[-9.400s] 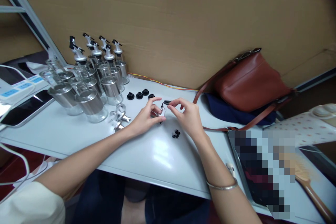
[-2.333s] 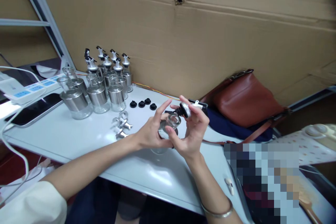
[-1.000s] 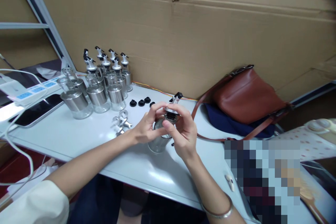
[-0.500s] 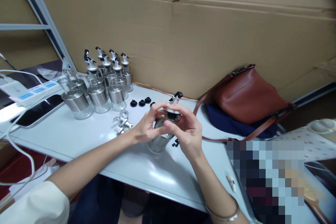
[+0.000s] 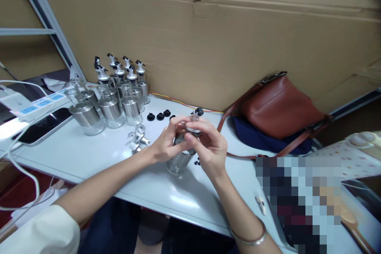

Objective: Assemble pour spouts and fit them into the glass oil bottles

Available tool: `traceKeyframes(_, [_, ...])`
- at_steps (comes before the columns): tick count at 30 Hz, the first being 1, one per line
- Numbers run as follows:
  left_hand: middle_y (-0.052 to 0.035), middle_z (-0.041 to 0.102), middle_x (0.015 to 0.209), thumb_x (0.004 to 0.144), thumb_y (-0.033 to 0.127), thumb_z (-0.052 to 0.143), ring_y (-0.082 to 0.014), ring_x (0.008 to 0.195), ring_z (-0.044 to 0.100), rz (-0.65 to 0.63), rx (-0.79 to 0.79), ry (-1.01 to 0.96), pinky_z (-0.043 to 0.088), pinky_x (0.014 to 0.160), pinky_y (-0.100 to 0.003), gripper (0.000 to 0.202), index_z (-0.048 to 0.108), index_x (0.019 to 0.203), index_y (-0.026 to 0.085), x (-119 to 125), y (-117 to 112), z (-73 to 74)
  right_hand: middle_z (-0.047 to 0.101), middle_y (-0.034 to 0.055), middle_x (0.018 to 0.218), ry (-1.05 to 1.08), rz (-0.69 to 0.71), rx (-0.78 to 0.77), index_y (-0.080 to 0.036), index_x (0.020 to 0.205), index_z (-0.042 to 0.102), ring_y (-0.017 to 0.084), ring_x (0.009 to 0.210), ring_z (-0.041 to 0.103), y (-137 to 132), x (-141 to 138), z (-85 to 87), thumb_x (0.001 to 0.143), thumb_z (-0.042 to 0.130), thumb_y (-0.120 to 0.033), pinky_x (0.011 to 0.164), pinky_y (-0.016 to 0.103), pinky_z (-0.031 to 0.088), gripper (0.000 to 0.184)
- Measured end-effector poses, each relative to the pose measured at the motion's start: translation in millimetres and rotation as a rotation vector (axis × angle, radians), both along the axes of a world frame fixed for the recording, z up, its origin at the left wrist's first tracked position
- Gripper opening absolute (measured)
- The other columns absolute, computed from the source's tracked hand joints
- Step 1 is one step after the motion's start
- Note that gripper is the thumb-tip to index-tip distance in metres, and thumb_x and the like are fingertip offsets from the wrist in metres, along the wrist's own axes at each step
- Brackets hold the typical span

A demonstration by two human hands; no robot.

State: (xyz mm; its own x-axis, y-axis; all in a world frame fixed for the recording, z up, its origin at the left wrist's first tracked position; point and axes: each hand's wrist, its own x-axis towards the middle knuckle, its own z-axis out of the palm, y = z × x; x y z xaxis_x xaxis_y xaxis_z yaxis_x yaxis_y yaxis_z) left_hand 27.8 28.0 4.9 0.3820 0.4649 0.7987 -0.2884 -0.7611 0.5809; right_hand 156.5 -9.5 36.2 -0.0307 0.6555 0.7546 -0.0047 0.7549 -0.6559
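Observation:
My left hand (image 5: 165,147) is wrapped round the neck of a small glass bottle with a steel band (image 5: 178,160), held tilted just above the white table (image 5: 89,154). The fingers of my right hand (image 5: 205,145) are closed on the bottle's silver pourer cap with a black tip (image 5: 195,118), which sits on the bottle's mouth. To the left of my hands lie loose silver pourer parts (image 5: 137,139). Behind them sit black stoppers (image 5: 159,116), and tiny black pieces (image 5: 196,162) lie under my right hand.
Bottles with pourers fitted (image 5: 125,77) stand at the back left, with open bottles (image 5: 98,107) in front. A phone (image 5: 41,125) and power strip (image 5: 32,105) lie far left. A brown bag (image 5: 276,107) sits right, against a cardboard wall (image 5: 208,39).
Earlier my hands worked a loose pourer; then my left hand took up a bottle and my right set the pourer on its mouth. In the last second the cap has turned.

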Motion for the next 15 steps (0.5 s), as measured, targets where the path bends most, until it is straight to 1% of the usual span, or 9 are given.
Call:
traceKeyframes(2, [-0.0047, 0.051, 0.113, 0.088, 0.024, 0.058, -0.0155, 0.089, 0.061, 0.016, -0.006, 0.006, 0.053, 0.078, -0.03, 0.047, 0.034, 0.128, 0.032, 1.0, -0.5, -0.2, 0.07, 0.0011, 0.101, -0.016, -0.017, -0.005, -0.032, 0.101, 0.07, 0.018, 0.098, 0.065, 0.5, 0.7, -1.1, 0.082, 0.065, -0.014, 0.077, 0.031, 0.055, 0.027])
traceKeyframes(4, [-0.0062, 0.049, 0.118, 0.086, 0.022, 0.059, -0.0162, 0.091, 0.061, 0.038, 0.005, 0.017, 0.053, 0.079, -0.032, 0.05, 0.032, 0.128, 0.032, 2.2, -1.0, -0.3, 0.071, 0.0004, 0.103, -0.032, -0.032, 0.008, -0.033, 0.104, 0.069, 0.019, 0.102, 0.064, 1.3, 1.4, -2.9, 0.082, 0.064, -0.014, 0.084, 0.033, 0.054, 0.029])
traceKeyframes(7, [-0.0093, 0.046, 0.126, 0.079, 0.021, 0.064, -0.0183, 0.094, 0.062, 0.062, 0.046, 0.058, 0.053, 0.079, -0.033, 0.067, 0.025, 0.132, 0.033, 3.2, -1.0, -0.5, 0.069, 0.0003, 0.113, -0.056, -0.038, 0.006, -0.034, 0.11, 0.066, 0.02, 0.113, 0.061, 2.6, 2.3, -5.9, 0.084, 0.063, -0.015, 0.095, 0.036, 0.05, 0.032])
traceKeyframes(10, [-0.0096, 0.051, 0.122, 0.071, 0.02, 0.068, -0.0182, 0.089, 0.062, 0.079, 0.05, 0.103, 0.052, 0.073, -0.031, 0.082, 0.02, 0.136, 0.032, 1.9, 1.3, -1.0, 0.063, 0.0015, 0.124, -0.109, -0.041, -0.023, -0.035, 0.116, 0.062, 0.021, 0.12, 0.056, 4.5, 3.2, -7.6, 0.085, 0.061, -0.017, 0.096, 0.037, 0.05, 0.036])
traceKeyframes(15, [-0.0113, 0.053, 0.124, 0.063, 0.019, 0.071, -0.0189, 0.085, 0.063, 0.034, -0.031, 0.19, 0.051, 0.068, -0.029, 0.098, 0.015, 0.143, 0.033, -3.4, 8.3, -3.7, 0.055, 0.0042, 0.128, -0.225, -0.097, 0.028, -0.035, 0.127, 0.048, 0.023, 0.121, 0.052, 9.9, 5.2, -10.0, 0.079, 0.064, -0.018, 0.095, 0.041, 0.05, 0.054])
